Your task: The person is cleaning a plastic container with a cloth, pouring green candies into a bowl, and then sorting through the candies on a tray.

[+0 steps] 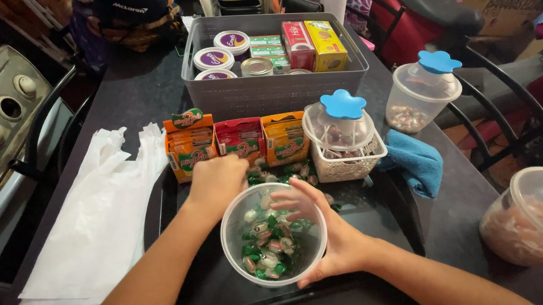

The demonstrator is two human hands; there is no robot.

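Green and white wrapped candies [268, 253] half fill the clear round plastic jar [233, 239]; right hand [319, 226] cups it, left hand [217, 181] closes on more candies.

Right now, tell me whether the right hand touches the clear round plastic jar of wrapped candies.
Touching: the head view shows the right hand gripping the jar's rim.

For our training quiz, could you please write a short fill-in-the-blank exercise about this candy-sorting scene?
1. The right hand grips a clear plastic tub filled with wrapped ____.
2. The left hand is closed into a ____ just above the tub.
3. The flower-shaped lid on the jar in the white basket is ____.
4. Left of the black tray lies a stack of white ____ bags.

Missing words: candies; fist; blue; plastic
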